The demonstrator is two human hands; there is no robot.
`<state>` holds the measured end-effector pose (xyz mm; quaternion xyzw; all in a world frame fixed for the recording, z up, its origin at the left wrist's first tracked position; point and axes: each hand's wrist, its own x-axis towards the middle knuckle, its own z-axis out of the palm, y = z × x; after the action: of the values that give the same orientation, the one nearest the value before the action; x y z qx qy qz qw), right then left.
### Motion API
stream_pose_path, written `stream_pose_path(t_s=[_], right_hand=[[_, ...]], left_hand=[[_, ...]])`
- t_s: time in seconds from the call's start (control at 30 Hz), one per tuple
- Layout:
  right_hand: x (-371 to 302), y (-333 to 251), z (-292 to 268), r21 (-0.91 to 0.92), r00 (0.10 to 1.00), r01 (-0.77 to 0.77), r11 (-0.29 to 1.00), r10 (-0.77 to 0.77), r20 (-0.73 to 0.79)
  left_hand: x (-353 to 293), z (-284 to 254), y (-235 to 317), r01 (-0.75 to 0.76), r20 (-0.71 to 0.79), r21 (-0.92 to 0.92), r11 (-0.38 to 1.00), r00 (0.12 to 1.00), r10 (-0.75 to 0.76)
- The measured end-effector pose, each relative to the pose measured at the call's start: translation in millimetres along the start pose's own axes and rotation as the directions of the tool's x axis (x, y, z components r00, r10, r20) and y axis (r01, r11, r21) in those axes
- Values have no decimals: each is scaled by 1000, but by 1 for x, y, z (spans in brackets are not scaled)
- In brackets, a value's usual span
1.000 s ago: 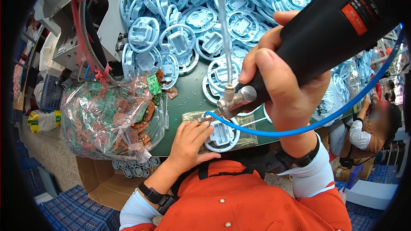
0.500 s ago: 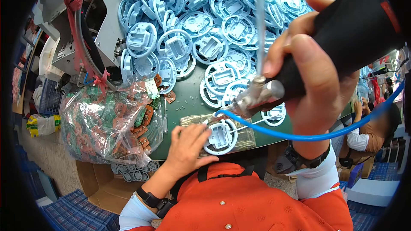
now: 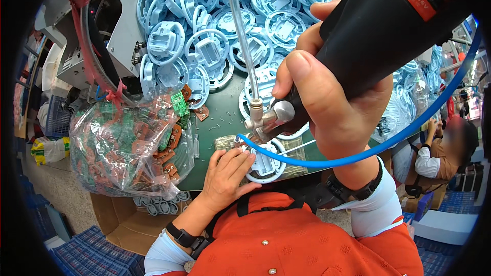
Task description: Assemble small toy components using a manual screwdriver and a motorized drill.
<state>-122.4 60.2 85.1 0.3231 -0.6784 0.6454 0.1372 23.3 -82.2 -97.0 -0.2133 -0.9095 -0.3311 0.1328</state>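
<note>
the right hand [image 3: 340, 94] is wrapped round the black driver [image 3: 376, 33], which slants from the upper right of the frame down toward its centre, thumb and fingers closed on the grip just behind the metal head [image 3: 279, 114]. the left hand [image 3: 225, 179] lies low at the centre of the frame, palm down, its fingers side by side and the thumb set apart; whether the fingertips pinch anything, i cannot tell, as they meet the dim spot under the head. the ring [image 3: 266, 167], pale blue with a boxy middle, lies on the pad [image 3: 297, 154] at the lower centre, just beside those fingertips. the blue hose [image 3: 330, 162] bows across the ring, and the clear tube [image 3: 240, 25] rises from the head.

to work well here, i would keep the driver's nose in line with its spot and square to it, not leaning, with steady, light pressure. the left fingertips sit very near the nose, so they should brace the ring from its rim, out of the way of a slip. the hose hides part of the ring; holding it aside would help the eye.

a heap [image 3: 209, 7] of like rings fills the upper centre, a clear bag [image 3: 117, 148] of boards stands at the left, and small bright bits [image 3: 217, 117] dot the green bench [image 3: 217, 103] between.
</note>
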Motion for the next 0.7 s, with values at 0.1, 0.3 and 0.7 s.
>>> stream_pose_path(t_s=[0.1,0.3,0.7], right_hand=[[-3,4,3,36,999,-19,999,21,-34],[-8,3,13,28,990,-141,990,141,-26],[-10,-36,-35,-13,997,-11,1000,10,-72]], left_hand=[[-1,0,1,6,9,7,1000,1000,-6],[2,1,3,-3,-37,-18,1000,999,3],[17,-8,9,75,33,25,997,997,-76]])
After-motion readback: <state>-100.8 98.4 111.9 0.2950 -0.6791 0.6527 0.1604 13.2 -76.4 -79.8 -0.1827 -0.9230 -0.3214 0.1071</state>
